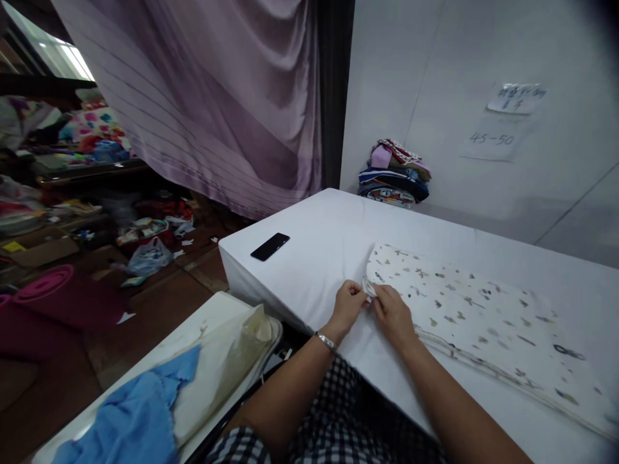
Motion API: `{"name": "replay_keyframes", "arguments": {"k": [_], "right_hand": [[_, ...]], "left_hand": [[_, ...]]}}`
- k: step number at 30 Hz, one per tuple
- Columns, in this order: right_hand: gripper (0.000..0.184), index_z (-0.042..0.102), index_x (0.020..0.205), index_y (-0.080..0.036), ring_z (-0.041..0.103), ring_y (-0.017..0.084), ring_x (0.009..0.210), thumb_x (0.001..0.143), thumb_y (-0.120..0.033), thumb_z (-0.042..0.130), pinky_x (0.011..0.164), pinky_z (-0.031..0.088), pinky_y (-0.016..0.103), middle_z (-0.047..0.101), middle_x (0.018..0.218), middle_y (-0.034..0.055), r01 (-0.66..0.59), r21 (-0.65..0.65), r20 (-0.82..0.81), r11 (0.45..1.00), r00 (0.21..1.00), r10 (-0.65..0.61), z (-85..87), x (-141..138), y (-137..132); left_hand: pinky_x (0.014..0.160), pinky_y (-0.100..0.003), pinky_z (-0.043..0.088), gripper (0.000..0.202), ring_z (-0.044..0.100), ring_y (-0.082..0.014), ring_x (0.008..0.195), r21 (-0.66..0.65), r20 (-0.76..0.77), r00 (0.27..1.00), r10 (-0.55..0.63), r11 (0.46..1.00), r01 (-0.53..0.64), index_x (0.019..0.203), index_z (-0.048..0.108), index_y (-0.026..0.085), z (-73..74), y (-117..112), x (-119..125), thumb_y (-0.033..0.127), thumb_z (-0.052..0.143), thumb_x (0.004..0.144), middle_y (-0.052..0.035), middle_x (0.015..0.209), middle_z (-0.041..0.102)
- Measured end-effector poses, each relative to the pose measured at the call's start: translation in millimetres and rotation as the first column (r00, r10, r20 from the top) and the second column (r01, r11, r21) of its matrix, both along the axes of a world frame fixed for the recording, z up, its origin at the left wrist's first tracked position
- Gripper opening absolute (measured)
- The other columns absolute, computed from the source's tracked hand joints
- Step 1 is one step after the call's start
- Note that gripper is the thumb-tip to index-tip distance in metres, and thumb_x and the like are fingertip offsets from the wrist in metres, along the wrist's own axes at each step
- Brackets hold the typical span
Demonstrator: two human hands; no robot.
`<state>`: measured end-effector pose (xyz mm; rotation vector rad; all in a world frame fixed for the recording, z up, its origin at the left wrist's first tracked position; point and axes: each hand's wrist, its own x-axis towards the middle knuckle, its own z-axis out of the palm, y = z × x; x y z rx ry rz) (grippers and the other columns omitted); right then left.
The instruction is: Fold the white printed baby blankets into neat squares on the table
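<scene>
A white cloth (464,309) with small brown and grey printed motifs lies folded flat in layers on the white-covered table (309,238). My left hand (347,306), with a silver bracelet at its wrist, pinches the near left corner of this cloth. Right beside it, my right hand (391,312) grips the same corner with bent fingers. The fingertips of both hands almost meet there, and a small bunched bit of white fabric shows between them. The cloth's long folded edge runs from my right hand toward the right side of the view.
A black phone (270,246) lies on the table's left part. Folded clothes (394,173) are stacked by the wall under paper notes (492,138). At lower left, a blue cloth (140,412) and cream fabric (222,367) cover a low surface. A purple curtain (232,96) hangs behind; clutter fills the floor.
</scene>
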<state>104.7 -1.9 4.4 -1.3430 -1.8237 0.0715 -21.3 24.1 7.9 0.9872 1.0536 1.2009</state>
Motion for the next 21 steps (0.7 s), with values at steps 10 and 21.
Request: {"name": "replay_keyframes", "arguments": {"k": [10,21], "right_hand": [[0.036,0.053,0.120,-0.023,0.054,0.022,0.094,0.086,-0.018,0.040,0.079,0.048,0.037,0.060,0.101,0.0085,-0.024,-0.003,0.112,1.000,0.993,0.025,-5.9,-4.4,1.1],[0.038,0.047,0.123,-0.019,0.052,0.023,0.097,0.085,-0.015,0.041,0.080,0.047,0.040,0.057,0.107,0.0112,-0.142,0.063,0.190,0.988,0.973,0.128,-7.2,-4.8,-4.3]], "left_hand": [[0.068,-0.024,0.046,0.043,0.057,-0.0115,0.074,0.017,0.088,0.996,-0.027,1.000,0.026,0.105,0.047,0.018,-0.1,-12.8,-2.9,0.020,0.066,0.067,-0.0009,0.081,0.059],[0.055,-0.019,0.044,0.041,0.053,-0.0076,0.061,-0.038,-0.027,0.999,0.047,0.998,-0.048,0.106,0.048,0.018,-6.1,-0.9,1.0,0.035,0.066,0.073,0.0031,0.073,0.049]]}}
